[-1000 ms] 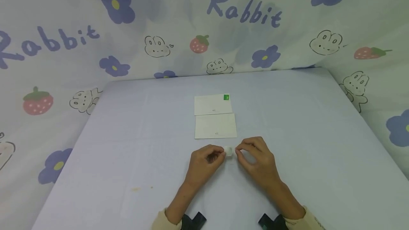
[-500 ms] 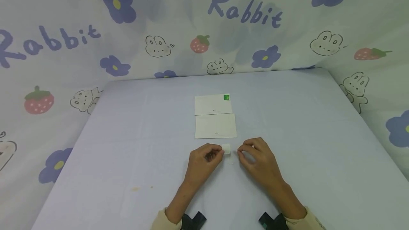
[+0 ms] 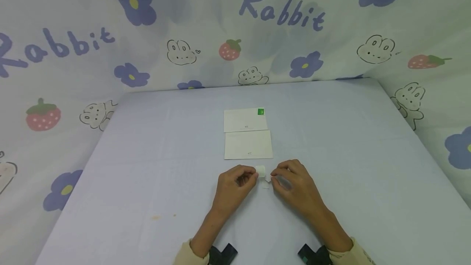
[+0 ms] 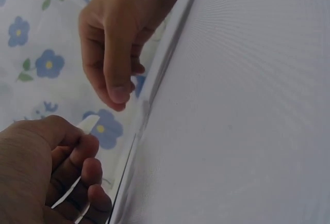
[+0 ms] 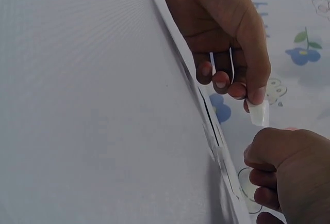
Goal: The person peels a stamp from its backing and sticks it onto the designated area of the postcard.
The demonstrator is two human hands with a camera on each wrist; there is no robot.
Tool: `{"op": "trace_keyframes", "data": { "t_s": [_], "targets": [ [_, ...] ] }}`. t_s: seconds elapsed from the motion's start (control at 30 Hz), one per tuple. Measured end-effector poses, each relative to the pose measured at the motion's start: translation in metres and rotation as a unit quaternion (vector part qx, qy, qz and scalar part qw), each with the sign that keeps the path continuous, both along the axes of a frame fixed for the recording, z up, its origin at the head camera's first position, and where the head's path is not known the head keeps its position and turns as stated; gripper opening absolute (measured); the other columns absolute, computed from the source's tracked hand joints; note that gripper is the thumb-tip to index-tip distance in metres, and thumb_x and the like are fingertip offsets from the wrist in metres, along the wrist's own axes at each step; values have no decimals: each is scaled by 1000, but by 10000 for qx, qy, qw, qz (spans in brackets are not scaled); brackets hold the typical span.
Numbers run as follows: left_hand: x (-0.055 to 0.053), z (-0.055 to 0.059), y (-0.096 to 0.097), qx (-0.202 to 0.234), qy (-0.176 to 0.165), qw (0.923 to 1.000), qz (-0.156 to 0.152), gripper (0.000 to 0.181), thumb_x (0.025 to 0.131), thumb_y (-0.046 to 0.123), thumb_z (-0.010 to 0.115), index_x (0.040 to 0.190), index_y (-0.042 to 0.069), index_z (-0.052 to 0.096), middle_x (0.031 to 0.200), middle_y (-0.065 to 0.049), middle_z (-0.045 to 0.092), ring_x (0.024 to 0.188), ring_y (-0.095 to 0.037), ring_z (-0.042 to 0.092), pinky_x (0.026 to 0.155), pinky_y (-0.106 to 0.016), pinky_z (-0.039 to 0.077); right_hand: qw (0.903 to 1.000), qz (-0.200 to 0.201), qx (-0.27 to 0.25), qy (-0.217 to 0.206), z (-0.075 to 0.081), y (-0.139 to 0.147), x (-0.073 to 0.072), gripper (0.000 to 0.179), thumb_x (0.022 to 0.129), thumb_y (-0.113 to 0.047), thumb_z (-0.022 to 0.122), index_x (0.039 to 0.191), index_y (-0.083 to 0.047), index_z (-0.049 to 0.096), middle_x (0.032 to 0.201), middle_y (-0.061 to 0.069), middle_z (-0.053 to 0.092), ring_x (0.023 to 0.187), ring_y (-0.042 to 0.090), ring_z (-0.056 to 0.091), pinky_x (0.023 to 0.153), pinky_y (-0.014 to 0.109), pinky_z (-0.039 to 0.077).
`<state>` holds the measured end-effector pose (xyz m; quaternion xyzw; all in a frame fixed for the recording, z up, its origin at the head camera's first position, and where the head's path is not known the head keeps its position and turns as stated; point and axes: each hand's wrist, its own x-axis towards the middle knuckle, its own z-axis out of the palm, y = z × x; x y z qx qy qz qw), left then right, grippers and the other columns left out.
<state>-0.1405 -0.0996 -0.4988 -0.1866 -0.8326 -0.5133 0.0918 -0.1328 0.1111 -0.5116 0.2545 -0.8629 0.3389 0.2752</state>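
In the head view, my left hand point(image 3: 237, 185) pinches a small white square of paper point(image 3: 260, 171) between thumb and forefinger. The same paper square point(image 5: 259, 113) juts past the left fingertips in the right wrist view. My right hand point(image 3: 296, 183) has thumb and forefinger together just right of the square, with a small pale scrap point(image 3: 268, 178) at the tips. Beyond the hands lie two cream envelope-like cards, one above the other. A green stamp-like square point(image 3: 261, 111) marks the top right corner of the far card point(image 3: 241, 120); the near card point(image 3: 246, 145) has only a tiny print.
A faint pale strip point(image 3: 265, 186) lies on the white tabletop point(image 3: 165, 154) below the paper square. Small yellowish stains point(image 3: 156, 217) show at the left. A printed curtain point(image 3: 206, 19) with flowers and rabbits hangs behind the table's far edge.
My left hand drew slightly left with the white square. The right hand backed off, then came in again, and a pale scrap now shows at its fingertips. The cards stayed put.
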Motion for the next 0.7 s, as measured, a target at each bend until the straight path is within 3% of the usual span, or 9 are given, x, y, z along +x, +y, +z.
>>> {"op": "trace_keyframes", "data": {
  "t_s": [0.17,0.33,0.57,0.7],
  "targets": [
    [0,0,0,26,31,10000,-46,4,91,8,74,94,10,75,81,10,66,68,-6,57,58,-22,49,9997,109,-210,-112,1,-1,1,25,73,3,83,93,-10,75,103,-1,61,96,16,57,79,18,44],
    [0,-1,1,77,76,9998,-183,4,91,10,75,95,11,75,82,10,66,68,-6,56,58,-22,49,9958,181,-757,-474,3,-2,4,25,78,3,81,97,-11,74,106,-2,61,100,17,58,84,16,45],
    [0,-3,1,-49,525,9976,-446,6,90,10,76,95,12,76,80,10,65,66,-4,52,56,-22,47,9788,262,-1546,-1320,9,-4,5,18,85,-7,80,100,-15,74,106,-7,63,89,16,59,74,26,49],
    [0,-3,0,-167,607,9969,-481,7,90,11,77,96,13,76,79,11,63,66,-4,51,56,-22,47,9702,403,-1794,-1579,9,-4,5,16,86,-9,79,97,-19,73,102,-7,64,85,16,57,73,28,48]
  ]
}}
